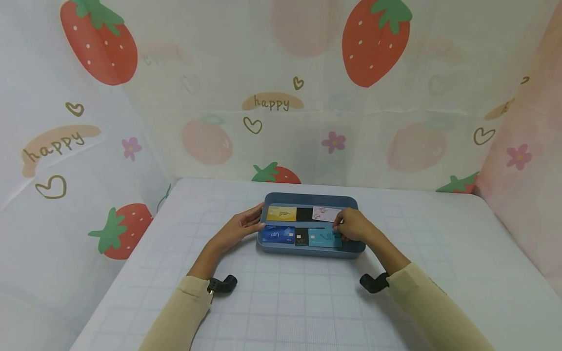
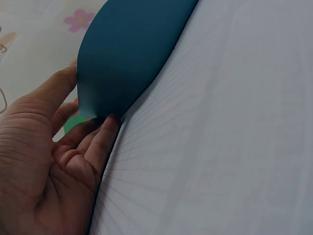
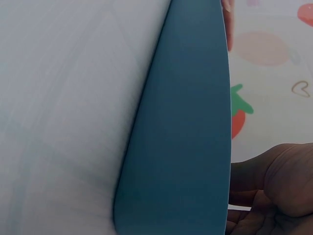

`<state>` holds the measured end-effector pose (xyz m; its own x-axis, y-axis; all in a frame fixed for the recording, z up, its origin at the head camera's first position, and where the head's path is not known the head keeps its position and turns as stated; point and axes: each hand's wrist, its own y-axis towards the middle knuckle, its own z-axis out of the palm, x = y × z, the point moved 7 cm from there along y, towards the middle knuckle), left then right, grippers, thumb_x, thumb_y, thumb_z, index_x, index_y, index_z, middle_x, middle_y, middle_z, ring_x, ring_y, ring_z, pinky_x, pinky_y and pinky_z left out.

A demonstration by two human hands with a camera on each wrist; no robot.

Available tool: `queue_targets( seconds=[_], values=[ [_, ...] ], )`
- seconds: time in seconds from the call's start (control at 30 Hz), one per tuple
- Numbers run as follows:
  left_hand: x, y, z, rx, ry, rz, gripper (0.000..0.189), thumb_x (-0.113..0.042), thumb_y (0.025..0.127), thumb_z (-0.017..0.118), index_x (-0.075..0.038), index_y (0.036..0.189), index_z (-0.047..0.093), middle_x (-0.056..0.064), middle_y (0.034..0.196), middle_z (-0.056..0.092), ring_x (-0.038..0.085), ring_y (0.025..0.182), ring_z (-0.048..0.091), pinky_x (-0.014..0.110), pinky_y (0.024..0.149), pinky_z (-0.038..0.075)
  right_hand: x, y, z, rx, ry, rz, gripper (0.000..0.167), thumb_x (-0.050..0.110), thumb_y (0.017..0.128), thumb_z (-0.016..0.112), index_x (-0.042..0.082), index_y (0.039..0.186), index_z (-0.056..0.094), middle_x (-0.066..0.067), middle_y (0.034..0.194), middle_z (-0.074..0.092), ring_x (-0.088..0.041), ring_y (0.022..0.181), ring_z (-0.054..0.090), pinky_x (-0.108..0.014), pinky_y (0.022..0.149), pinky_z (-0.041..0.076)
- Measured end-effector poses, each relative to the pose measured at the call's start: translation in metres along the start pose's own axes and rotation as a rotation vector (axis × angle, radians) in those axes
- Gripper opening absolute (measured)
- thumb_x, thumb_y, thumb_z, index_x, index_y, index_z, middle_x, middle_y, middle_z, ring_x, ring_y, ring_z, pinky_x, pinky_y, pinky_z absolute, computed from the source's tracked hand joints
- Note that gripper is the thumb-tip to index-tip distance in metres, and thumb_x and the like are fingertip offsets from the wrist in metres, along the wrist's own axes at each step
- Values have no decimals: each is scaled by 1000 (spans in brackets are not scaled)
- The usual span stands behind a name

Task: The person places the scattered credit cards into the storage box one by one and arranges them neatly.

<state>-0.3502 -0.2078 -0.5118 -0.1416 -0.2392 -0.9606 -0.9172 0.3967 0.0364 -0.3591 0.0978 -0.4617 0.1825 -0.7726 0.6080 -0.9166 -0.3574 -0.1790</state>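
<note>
A shallow blue-grey tray [image 1: 311, 252] lies on the table with several cards in two rows. Its back row shows a yellow card [image 1: 281, 213] and a white patterned card [image 1: 325, 214]; its front row has a blue VIP card [image 1: 278, 234] and a teal card [image 1: 324, 238]. My left hand [image 1: 237, 226] holds the tray's left end, thumb at the rim and fingers along the outer side. Over the right end, my right hand [image 1: 355, 224] pinches at the teal card's upper right edge. The tray wall [image 3: 181, 127] hides those fingertips in the right wrist view.
Black pieces lie between the cards in both rows, the front one [image 1: 301, 237] marked VIP. Under the tray is a white gridded tablecloth [image 1: 298, 302]. Strawberry-printed sheets [image 1: 373, 136] stand behind and at both sides. A black wrist camera [image 1: 226, 284] sits at each sleeve.
</note>
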Motion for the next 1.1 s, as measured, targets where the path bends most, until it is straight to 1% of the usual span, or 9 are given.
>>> queue_targets(
  seconds=[0.27,0.43,0.53,0.6,0.73,0.83,0.93,1.03,1.1],
  values=[
    [1,0,0,3,8,6,73,-24,100,67,-15,161,29,4,164,31,18,147,37,31,116,35,2,-1,0,-7,-22,-2,11,1,97,62,-7,99,70,-13,79,66,-19,61,62,-27,54,50],
    [3,1,-1,9,-5,14,73,-24,100,67,-14,161,29,4,165,31,18,147,37,30,115,35,3,-2,0,-7,-20,3,10,0,96,63,-6,99,71,-12,81,66,-19,62,62,-27,55,51],
    [2,1,-1,11,-11,15,74,-25,100,68,-14,161,29,4,165,31,18,147,37,29,115,35,4,-2,1,-9,-28,-12,8,0,94,66,-6,98,71,-11,83,66,-18,61,60,-27,55,51],
    [2,0,-1,11,-11,16,73,-25,100,68,-14,161,29,5,165,31,18,147,37,30,115,35,5,-2,0,-14,-42,-32,9,0,91,70,-5,98,71,-11,85,66,-18,62,60,-28,56,52],
    [2,1,-1,14,-12,17,73,-24,100,67,-14,161,28,5,165,30,18,147,37,29,115,35,9,-2,-1,-38,-113,-85,20,5,84,81,-3,100,72,-10,88,66,-20,74,59,-33,66,53],
    [1,1,0,16,-14,21,73,-24,100,67,-14,161,28,4,165,30,18,147,37,29,115,35,13,-2,1,-35,-154,-105,31,11,80,87,0,105,71,-10,90,67,-22,82,58,-37,73,53],
    [1,2,0,13,-14,20,73,-25,100,68,-14,161,29,4,164,31,18,147,37,30,115,35,18,-3,4,-11,-192,-119,43,18,76,91,3,111,71,-11,98,69,-24,88,61,-43,81,56],
    [1,1,-1,8,-14,19,73,-25,100,68,-15,161,30,3,164,31,18,147,37,31,115,35,23,-4,8,11,-251,-130,54,25,73,94,7,117,69,-11,109,68,-25,97,61,-47,89,56],
    [1,1,-1,8,-13,18,73,-25,99,68,-15,161,30,3,164,31,18,147,37,31,115,35,27,-5,10,19,-288,-143,58,27,71,95,8,120,69,-12,113,67,-25,100,61,-48,92,55]
  ],
)
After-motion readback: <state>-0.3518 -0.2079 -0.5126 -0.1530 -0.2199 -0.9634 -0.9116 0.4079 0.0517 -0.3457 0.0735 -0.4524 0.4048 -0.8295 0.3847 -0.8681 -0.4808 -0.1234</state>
